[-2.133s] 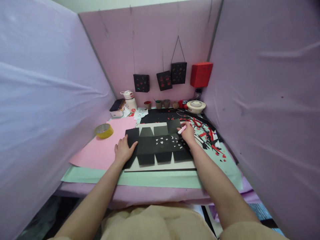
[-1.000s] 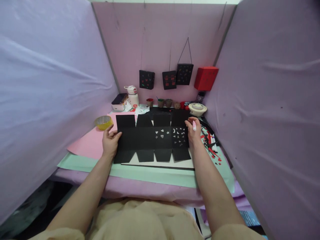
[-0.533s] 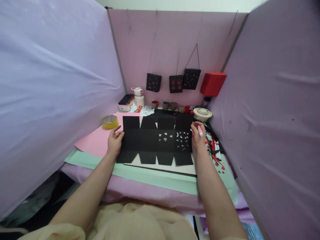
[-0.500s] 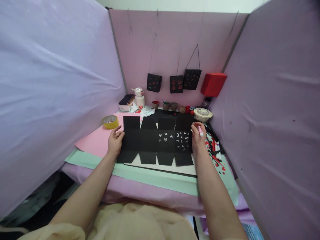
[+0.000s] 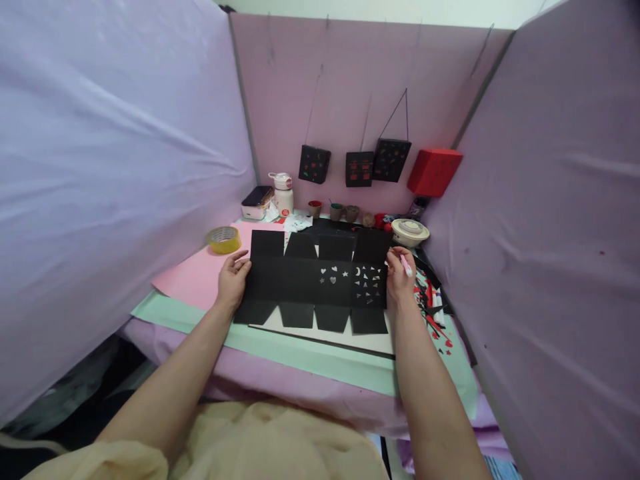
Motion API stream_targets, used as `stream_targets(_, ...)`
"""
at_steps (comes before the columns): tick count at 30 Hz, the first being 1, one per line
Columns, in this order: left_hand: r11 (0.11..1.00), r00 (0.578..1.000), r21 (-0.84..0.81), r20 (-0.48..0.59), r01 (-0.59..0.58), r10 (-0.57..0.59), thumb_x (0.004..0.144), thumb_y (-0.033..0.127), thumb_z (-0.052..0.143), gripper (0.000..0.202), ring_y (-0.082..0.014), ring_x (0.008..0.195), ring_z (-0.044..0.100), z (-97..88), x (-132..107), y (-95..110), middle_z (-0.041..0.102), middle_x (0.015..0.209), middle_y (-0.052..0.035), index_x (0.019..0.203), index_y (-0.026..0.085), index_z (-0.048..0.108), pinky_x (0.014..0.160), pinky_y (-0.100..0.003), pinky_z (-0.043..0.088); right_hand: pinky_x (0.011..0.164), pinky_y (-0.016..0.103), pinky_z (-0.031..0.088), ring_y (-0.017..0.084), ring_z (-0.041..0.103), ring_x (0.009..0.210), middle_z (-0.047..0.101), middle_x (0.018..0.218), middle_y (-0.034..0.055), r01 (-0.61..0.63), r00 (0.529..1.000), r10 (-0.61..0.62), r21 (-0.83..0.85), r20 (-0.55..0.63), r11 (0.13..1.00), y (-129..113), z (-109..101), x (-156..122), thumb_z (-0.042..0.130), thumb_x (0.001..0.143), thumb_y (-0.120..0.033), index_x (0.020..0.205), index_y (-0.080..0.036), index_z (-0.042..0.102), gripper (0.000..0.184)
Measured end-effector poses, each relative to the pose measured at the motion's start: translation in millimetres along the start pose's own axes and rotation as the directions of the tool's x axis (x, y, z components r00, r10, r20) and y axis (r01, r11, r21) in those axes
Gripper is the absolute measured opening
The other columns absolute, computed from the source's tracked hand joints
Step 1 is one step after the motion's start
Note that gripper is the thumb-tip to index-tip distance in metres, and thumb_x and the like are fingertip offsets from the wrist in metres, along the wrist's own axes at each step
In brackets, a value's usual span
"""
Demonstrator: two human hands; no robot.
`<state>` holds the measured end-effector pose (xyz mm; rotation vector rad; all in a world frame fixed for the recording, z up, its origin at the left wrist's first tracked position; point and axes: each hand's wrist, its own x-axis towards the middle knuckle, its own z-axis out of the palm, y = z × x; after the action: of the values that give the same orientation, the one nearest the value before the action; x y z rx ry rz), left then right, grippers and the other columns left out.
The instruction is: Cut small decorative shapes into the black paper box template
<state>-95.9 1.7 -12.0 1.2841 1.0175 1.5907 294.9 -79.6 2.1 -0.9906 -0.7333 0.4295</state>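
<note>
A black card sheet (image 5: 285, 280) with tabs along both long edges is spread between my hands, slightly raised at the back. Hearts, stars, a moon and small triangles are cut through its right half. My left hand (image 5: 233, 277) grips the card's left edge between thumb and fingers. At the opposite edge, my right hand (image 5: 400, 275) pinches the card and also keeps a slim pink-and-white pen-like tool (image 5: 406, 265) among its fingers. Whether that tool is a pen or a craft knife I cannot tell. Beneath the card lies a white board (image 5: 325, 339).
A yellow tape roll (image 5: 224, 240) rests on pink paper (image 5: 185, 277) at left. Red and black scraps (image 5: 434, 313) lie beside my right arm. Behind stand a white bottle (image 5: 284, 199), small pots (image 5: 336, 212) and a lidded bowl (image 5: 410, 233). Decorated boxes (image 5: 360, 169) hang above.
The view has shifted a little, so the background sits slightly further right. Both hands keep their hold on the card, and the pink tool's angle has turned slightly.
</note>
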Motion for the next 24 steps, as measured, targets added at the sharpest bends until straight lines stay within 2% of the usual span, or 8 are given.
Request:
stream_targets(10,1.000,1.000,0.017,-0.009,0.015,-0.015,0.091,0.032,0.062,0.028,-0.0145,0.080,0.063,1.3,-0.5,2.4,0.064,0.092,-0.0026,0.112,0.014,0.059,0.077,-0.035,0.054,0.068,0.029,0.047,0.015,0.059,0.073,0.061,0.083,-0.0025,-0.020,1.000,0.020,0.009,-0.008,1.000,0.6,0.9,-1.0,0.067,0.068,-0.036,0.093,-0.022,0.054,0.031)
stream_targets(24,0.998,0.999,0.041,0.005,0.043,-0.043,0.091,0.032,0.061,0.027,-0.0144,0.081,0.063,0.0,4.9,-4.3,0.064,0.095,-0.0032,0.111,0.014,0.060,0.075,-0.034,0.054,0.070,0.029,0.046,0.015,0.059,0.075,0.062,0.082,-0.0015,-0.015,1.000,0.015,-0.016,-0.014,1.000,6.3,-0.3,1.6,0.069,0.067,-0.033,0.089,-0.021,0.058,0.028)
